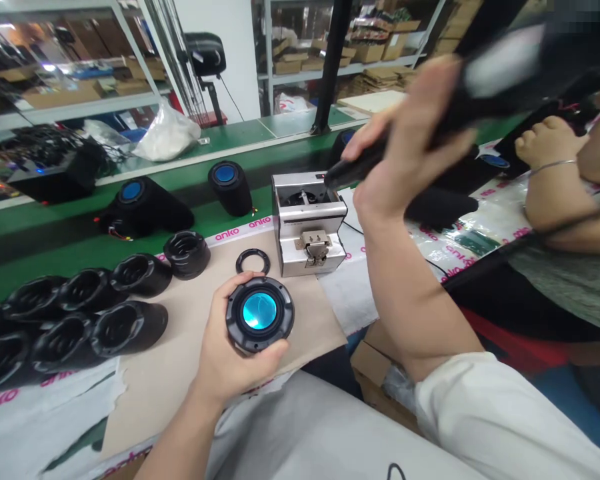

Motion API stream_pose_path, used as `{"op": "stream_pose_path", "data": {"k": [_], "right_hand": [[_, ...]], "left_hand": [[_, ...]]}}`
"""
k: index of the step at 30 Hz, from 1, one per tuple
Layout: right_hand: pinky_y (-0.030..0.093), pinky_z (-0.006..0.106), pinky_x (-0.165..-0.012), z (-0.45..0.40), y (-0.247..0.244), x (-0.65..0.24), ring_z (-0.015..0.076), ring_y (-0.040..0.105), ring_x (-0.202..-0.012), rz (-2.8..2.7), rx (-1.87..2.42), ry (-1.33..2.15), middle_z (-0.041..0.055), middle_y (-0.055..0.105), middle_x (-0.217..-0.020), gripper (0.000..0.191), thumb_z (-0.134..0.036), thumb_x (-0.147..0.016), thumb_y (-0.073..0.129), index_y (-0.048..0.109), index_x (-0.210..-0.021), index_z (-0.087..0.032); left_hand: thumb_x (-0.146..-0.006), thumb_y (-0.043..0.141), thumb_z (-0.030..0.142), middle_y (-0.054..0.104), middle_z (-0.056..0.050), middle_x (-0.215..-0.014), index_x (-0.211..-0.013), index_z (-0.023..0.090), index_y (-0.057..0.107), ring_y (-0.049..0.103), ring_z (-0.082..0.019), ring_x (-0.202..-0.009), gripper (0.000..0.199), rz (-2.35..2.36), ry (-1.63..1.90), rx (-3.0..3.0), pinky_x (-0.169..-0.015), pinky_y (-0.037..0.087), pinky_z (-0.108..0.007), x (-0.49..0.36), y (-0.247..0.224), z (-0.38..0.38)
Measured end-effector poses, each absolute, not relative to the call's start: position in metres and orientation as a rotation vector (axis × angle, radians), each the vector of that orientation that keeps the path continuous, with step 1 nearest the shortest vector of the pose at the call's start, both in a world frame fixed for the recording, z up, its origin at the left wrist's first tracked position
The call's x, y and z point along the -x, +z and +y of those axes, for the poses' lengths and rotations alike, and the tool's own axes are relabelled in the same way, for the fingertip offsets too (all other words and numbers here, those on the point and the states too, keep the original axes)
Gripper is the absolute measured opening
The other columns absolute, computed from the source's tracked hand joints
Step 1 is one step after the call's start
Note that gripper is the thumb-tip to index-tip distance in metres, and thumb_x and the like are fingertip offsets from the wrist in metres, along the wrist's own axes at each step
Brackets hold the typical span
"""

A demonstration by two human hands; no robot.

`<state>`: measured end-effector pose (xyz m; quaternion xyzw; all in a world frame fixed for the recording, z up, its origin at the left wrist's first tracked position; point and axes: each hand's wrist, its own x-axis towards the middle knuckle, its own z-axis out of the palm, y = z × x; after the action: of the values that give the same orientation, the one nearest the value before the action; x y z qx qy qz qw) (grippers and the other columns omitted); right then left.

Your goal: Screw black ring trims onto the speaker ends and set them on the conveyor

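1. Black-rimmed, the speaker (260, 313) sits in the left hand (230, 363), fingers curled at its left side and thumb under its lower right edge. It is nearer the camera than the metal fixture (310, 227), and to its left.
2. Its blue face points up at the camera. The long axis runs back from that face, foreshortened, its length hidden.
3. Fingers of the right hand (405, 140) are closed around a black tool (363, 163), blurred; its narrow end points left over the fixture. Contact there I cannot tell.
4. A black ring (240, 257) lies flat just left of the fixture.
5. Farther left of it, black housings (130, 327) crowd together, mostly tilted; behind them are wired, blue-topped units (230, 190).
6. Under the fixture, the green desk (185, 177) carries brown sheet (200, 360) and pink-lettered film.
7. Beyond the fixture stand shelves (305, 77) of cartons; to its right, another person's hand (550, 141).
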<state>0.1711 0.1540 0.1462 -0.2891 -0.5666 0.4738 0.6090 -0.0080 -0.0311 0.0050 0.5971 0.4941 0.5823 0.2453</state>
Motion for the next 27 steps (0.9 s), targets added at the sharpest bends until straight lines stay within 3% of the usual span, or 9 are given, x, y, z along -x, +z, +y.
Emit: {"op": "stream_pose_path", "data": {"k": [5, 12, 19, 23, 27], "right_hand": [[0.048, 0.026, -0.040, 0.139, 0.128, -0.181, 0.0174, 0.061, -0.048, -1.258, 0.639, 1.007, -0.0048, 0.053, -0.054, 0.054, -0.070, -0.080, 0.091, 0.065, -0.090, -0.024], [0.032, 0.030, -0.033, 0.136, 0.089, -0.168, 0.0133, 0.048, -0.035, -1.173, 0.352, 0.907, -0.0043, 0.054, -0.051, 0.054, -0.058, -0.095, 0.083, 0.055, -0.065, -0.022], [0.034, 0.031, -0.037, 0.137, 0.077, -0.160, 0.0118, 0.046, -0.037, -1.273, 0.437, 0.933, -0.0043, 0.052, -0.051, 0.059, -0.068, -0.091, 0.083, 0.054, -0.067, -0.023], [0.032, 0.029, -0.032, 0.125, 0.082, -0.163, 0.0131, 0.046, -0.034, -1.250, 0.491, 1.029, -0.0037, 0.053, -0.050, 0.054, -0.064, -0.094, 0.081, 0.058, -0.069, -0.022], [0.035, 0.031, -0.035, 0.105, 0.118, -0.169, 0.0134, 0.046, -0.040, -1.180, 0.370, 1.052, -0.0046, 0.053, -0.056, 0.039, -0.055, -0.091, 0.087, 0.064, -0.081, -0.025]], "left_hand": [[-0.071, 0.089, 0.021, 0.074, -0.010, -0.138, -0.143, 0.023, 0.059, 0.076, -0.027, -0.123, 0.078, 1.350, 1.584, -1.616, -0.105, 0.060, -0.035, 0.008, 0.005, -0.031], [-0.071, 0.089, 0.026, 0.073, -0.013, -0.139, -0.142, 0.021, 0.059, 0.076, -0.030, -0.124, 0.077, 1.388, 1.574, -1.653, -0.105, 0.061, -0.040, 0.009, 0.006, -0.031], [-0.072, 0.090, 0.028, 0.072, -0.013, -0.138, -0.141, 0.021, 0.058, 0.076, -0.031, -0.122, 0.076, 1.369, 1.572, -1.649, -0.103, 0.062, -0.042, 0.008, 0.006, -0.030], [-0.072, 0.090, 0.026, 0.073, -0.013, -0.136, -0.141, 0.021, 0.057, 0.077, -0.031, -0.121, 0.076, 1.360, 1.582, -1.640, -0.102, 0.063, -0.042, 0.007, 0.006, -0.030], [-0.074, 0.092, 0.031, 0.073, -0.014, -0.135, -0.141, 0.021, 0.057, 0.076, -0.032, -0.121, 0.076, 1.343, 1.586, -1.664, -0.103, 0.063, -0.042, 0.008, 0.007, -0.029]]}}
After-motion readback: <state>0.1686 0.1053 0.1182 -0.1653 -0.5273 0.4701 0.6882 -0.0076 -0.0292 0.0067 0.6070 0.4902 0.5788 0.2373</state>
